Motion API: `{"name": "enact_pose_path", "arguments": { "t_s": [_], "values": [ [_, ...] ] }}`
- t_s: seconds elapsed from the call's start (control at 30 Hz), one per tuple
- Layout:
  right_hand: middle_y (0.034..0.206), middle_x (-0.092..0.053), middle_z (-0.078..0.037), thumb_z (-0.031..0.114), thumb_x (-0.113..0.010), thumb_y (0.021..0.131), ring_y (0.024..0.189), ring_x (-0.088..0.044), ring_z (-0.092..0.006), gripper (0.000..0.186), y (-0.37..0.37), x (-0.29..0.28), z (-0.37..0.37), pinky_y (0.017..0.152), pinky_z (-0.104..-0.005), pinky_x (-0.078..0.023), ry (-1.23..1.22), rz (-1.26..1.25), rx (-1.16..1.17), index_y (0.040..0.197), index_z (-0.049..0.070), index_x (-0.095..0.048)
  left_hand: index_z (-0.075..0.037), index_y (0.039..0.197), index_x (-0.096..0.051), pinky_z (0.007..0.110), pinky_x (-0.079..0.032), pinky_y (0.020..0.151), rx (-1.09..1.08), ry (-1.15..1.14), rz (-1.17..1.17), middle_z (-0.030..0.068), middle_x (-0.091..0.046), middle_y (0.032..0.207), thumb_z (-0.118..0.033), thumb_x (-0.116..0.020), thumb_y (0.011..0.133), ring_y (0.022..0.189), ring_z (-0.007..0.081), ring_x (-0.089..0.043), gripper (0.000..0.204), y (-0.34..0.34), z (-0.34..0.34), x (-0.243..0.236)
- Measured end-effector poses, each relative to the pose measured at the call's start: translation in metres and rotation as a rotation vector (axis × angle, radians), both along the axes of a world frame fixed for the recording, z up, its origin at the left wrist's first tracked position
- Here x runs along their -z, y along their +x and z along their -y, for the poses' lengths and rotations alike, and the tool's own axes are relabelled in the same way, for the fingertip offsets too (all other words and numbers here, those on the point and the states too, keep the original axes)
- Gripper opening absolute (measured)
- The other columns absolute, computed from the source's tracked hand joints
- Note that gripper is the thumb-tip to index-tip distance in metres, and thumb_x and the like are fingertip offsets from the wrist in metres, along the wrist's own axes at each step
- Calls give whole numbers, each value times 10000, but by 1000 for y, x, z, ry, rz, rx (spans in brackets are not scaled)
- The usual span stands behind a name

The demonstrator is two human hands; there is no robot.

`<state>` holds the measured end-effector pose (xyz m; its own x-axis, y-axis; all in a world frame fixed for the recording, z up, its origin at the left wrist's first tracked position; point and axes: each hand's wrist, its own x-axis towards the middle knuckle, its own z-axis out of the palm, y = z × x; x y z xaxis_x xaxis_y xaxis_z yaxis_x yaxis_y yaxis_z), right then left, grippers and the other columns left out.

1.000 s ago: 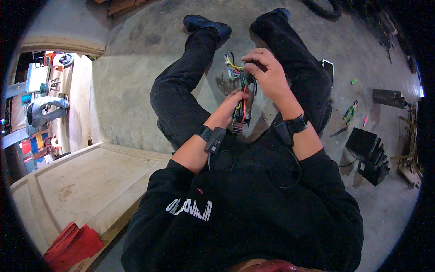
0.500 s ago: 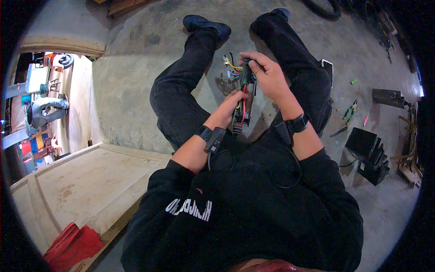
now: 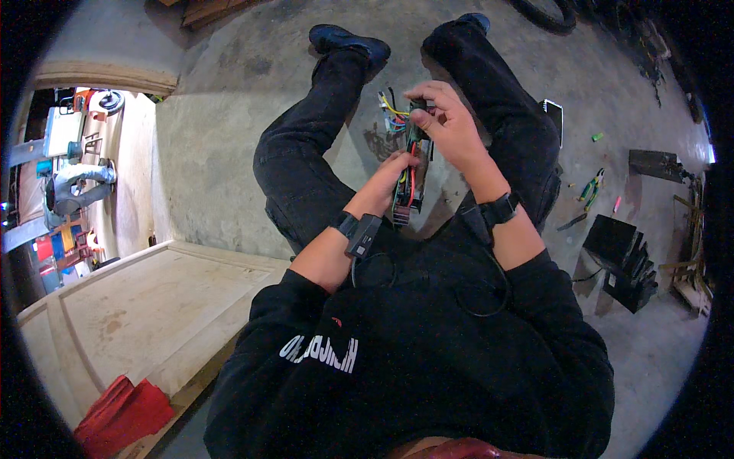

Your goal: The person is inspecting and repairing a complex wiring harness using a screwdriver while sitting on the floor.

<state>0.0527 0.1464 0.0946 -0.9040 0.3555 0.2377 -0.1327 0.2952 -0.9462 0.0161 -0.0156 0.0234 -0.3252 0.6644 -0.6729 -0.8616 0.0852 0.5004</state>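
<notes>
A long, narrow electronic assembly with a circuit board, a dark finned body and red, yellow and green wires stands between my legs. My left hand grips it around its middle, fingertips on the wires. My right hand pinches a dark part at its top end between thumb and fingers; exactly what is hidden by the fingers. A bundle of coloured wires with white connectors lies just beyond its top, on the concrete floor.
At right lie pliers, a knife, a pink stick, a green piece and black boxes. A tyre is at top. At left are a pale panel, red cloth and another person beyond an opening.
My right hand's fingers dipped slightly half a second ago and are raised again now, still at the assembly's top end. My left hand stays in place.
</notes>
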Motion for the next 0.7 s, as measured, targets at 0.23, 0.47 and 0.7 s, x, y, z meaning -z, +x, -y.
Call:
{"name": "enact_pose_path", "arguments": {
  "t_s": [0.23, 0.47, 0.7],
  "values": [
    [1135, -616, -53, 101, -660, 915, 1029, -584, -156, 272, 2, -8, -1, 889, -278, -462, -94, 36, -98, 1180, 43, -654, -95, 1057, -577, 262, -522, 608, -3, 47, -2, 11, -619, 830, -111, -614, 882, 685, 119, -622, 179, 0, 0, 12],
    [1211, -584, -69, 141, -651, 931, 1079, -587, -170, 247, 5, -9, -1, 908, -291, -467, 98, 20, -74, 1153, 36, -675, -96, 1072, -572, 267, -522, 613, -18, 27, 11, 12, -619, 835, -116, -612, 885, 691, 119, -621, 193, 1, -1, 14],
    [1158, -599, -85, 94, -656, 911, 1036, -607, -176, 269, 2, -7, 5, 888, -294, -479, -22, -9, -102, 1169, 19, -656, -91, 1026, -575, 268, -507, 603, 1, 21, 1, 14, -614, 818, -138, -608, 881, 688, 123, -615, 156, -1, 0, 17]
  ]
}}
